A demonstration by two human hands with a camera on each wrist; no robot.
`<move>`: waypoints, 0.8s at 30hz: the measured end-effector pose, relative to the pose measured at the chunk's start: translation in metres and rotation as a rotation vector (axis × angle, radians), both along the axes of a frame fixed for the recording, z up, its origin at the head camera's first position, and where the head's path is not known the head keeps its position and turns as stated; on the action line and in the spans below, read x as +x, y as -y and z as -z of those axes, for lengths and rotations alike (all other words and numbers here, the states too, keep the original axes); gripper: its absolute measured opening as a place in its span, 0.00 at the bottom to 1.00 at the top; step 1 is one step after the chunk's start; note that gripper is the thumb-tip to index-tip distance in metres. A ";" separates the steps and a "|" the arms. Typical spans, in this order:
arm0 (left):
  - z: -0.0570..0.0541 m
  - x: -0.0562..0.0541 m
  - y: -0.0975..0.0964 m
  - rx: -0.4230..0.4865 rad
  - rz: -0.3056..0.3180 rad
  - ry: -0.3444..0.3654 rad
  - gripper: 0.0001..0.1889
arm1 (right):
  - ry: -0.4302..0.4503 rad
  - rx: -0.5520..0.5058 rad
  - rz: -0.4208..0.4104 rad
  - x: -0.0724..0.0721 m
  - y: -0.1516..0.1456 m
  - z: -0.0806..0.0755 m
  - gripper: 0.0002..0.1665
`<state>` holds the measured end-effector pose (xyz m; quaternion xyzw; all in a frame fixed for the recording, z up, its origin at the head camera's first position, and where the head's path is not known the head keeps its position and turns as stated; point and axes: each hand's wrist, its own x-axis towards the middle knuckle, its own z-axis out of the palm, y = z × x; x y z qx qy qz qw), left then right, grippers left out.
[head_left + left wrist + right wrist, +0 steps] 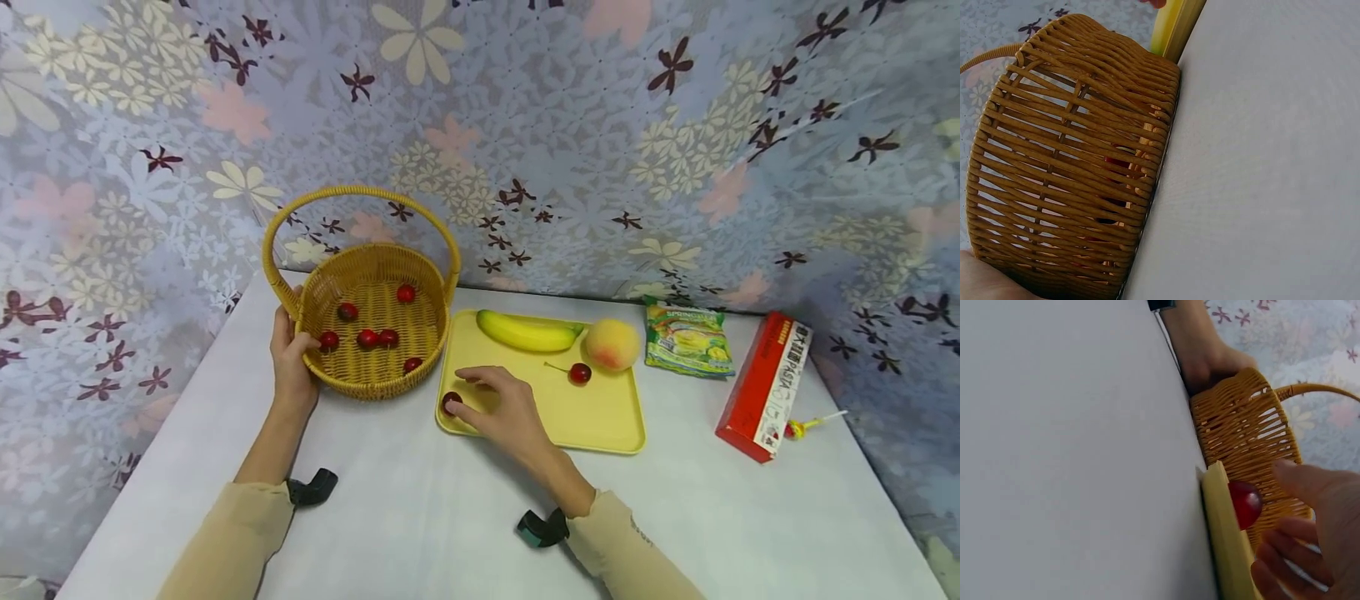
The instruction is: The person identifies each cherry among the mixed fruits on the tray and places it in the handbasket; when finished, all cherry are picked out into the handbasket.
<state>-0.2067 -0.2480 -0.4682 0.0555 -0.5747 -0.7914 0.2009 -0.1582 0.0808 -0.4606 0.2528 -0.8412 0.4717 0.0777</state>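
Left hand (291,360) grips the basket (367,388), likely to steady it; right hand (501,408), fingers parted, has a cherry (1246,505) near its thumb.

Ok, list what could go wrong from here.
The cherry at the tray's edge might roll off if the right hand nudges it. The left hand holds the basket by one side; a tug could tip it, rolling the cherries inside. Reaching for the stemmed cherry could bump the peach.
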 end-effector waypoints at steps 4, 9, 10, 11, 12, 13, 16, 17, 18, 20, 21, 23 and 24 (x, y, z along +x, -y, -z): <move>-0.001 0.000 0.000 0.028 -0.006 -0.014 0.44 | -0.048 0.030 -0.023 -0.004 -0.001 0.006 0.27; -0.007 -0.005 0.005 0.033 -0.025 -0.039 0.44 | -0.092 0.064 -0.060 -0.012 0.003 0.008 0.25; -0.008 -0.006 0.005 0.037 -0.020 -0.042 0.44 | -0.093 0.066 -0.059 -0.013 0.003 0.009 0.24; -0.009 -0.006 0.005 0.041 -0.017 -0.044 0.44 | -0.091 0.064 -0.057 -0.013 0.004 0.009 0.23; -0.009 -0.007 0.005 0.042 -0.014 -0.044 0.44 | -0.086 0.065 -0.054 -0.013 0.004 0.010 0.23; -0.009 -0.007 0.005 0.048 -0.012 -0.046 0.44 | -0.081 0.065 -0.053 -0.013 0.004 0.011 0.23; -0.006 -0.006 0.004 0.052 -0.011 -0.034 0.44 | -0.063 0.071 -0.057 -0.009 0.003 0.015 0.23; -0.005 -0.005 0.003 0.051 -0.010 -0.030 0.44 | -0.058 0.075 -0.058 -0.008 0.003 0.016 0.23; -0.004 -0.004 0.002 0.046 -0.007 -0.026 0.45 | -0.057 0.079 -0.058 -0.006 0.002 0.018 0.23; -0.002 -0.003 0.001 0.049 0.001 -0.025 0.45 | -0.057 0.079 -0.057 -0.004 0.002 0.019 0.23; -0.002 -0.003 0.001 0.051 0.006 -0.024 0.45 | -0.057 0.076 -0.055 -0.003 0.001 0.019 0.23; -0.001 -0.002 0.000 0.057 0.007 -0.028 0.44 | -0.055 0.079 -0.052 -0.002 0.001 0.020 0.22; -0.001 -0.002 0.000 0.058 0.004 -0.027 0.44 | -0.054 0.080 -0.054 -0.002 0.000 0.020 0.22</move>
